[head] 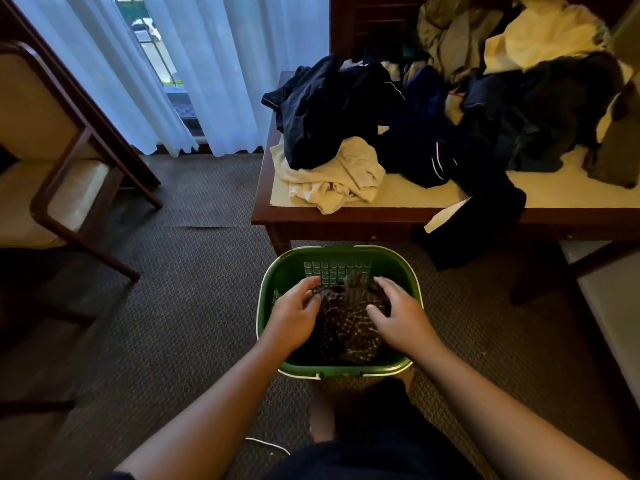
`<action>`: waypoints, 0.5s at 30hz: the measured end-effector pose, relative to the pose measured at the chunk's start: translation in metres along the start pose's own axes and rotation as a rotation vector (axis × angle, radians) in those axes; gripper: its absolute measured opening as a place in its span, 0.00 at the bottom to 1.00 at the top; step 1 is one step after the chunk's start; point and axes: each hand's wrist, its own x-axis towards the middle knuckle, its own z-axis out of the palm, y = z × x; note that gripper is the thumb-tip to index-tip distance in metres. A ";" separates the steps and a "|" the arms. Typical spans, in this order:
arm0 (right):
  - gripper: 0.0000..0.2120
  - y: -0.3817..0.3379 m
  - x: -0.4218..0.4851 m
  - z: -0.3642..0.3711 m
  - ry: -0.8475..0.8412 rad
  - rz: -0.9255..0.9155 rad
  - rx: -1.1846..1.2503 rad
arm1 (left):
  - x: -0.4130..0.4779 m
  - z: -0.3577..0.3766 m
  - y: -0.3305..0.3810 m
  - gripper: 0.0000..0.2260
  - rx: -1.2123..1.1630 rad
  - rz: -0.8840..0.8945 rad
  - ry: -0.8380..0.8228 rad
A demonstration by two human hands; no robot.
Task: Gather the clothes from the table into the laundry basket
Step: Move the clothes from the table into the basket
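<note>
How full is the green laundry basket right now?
Nearly empty: the basket holds one dark patterned garment low down, its mesh wall bare above it. Most clothes lie on the table.

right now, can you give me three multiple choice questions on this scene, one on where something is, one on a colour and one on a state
1. Where does the laundry basket stand? A on the carpet before the table; B on the chair; C on the windowsill.
2. What colour is the basket? A blue; B red; C green.
3. What is the left hand doing? A lying flat on the carpet; B gripping the patterned garment; C hanging empty.
Answers: A, the basket sits on the floor below the table's front edge; C, its walls are green; B, the fingers curl on the fabric inside the basket.
</note>
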 end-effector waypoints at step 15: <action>0.29 -0.026 0.028 -0.032 0.002 -0.123 -0.017 | 0.038 0.012 0.055 0.20 -0.081 0.103 0.027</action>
